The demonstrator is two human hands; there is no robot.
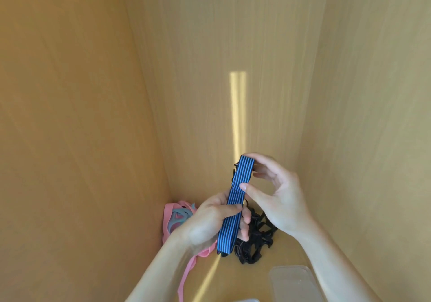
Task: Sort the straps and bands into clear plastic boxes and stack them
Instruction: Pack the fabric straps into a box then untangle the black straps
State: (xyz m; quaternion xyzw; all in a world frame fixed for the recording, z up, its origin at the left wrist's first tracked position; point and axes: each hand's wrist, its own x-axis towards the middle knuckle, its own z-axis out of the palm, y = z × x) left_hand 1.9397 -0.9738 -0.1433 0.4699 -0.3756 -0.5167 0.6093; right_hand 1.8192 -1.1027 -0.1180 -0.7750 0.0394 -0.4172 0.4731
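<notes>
A folded blue strap with thin black stripes (235, 199) is held upright in front of me. My left hand (210, 222) grips its lower half, thumb across the front and fingers curled behind. My right hand (272, 192) pinches the folded top end between thumb and fingertips. Beneath the hands lies a tangle of black straps with buckles (256, 238) on the wooden shelf floor. Pink and grey-blue bands (175, 217) lie heaped in the left corner, one pink band trailing toward me. A clear plastic lid or box (296, 283) lies flat at the lower right.
Wooden cabinet walls close in on the left (70, 115), back (221, 45) and right (373, 115). The rim of another clear plastic piece (245, 300) shows at the bottom edge. A streak of sunlight crosses the back wall and floor.
</notes>
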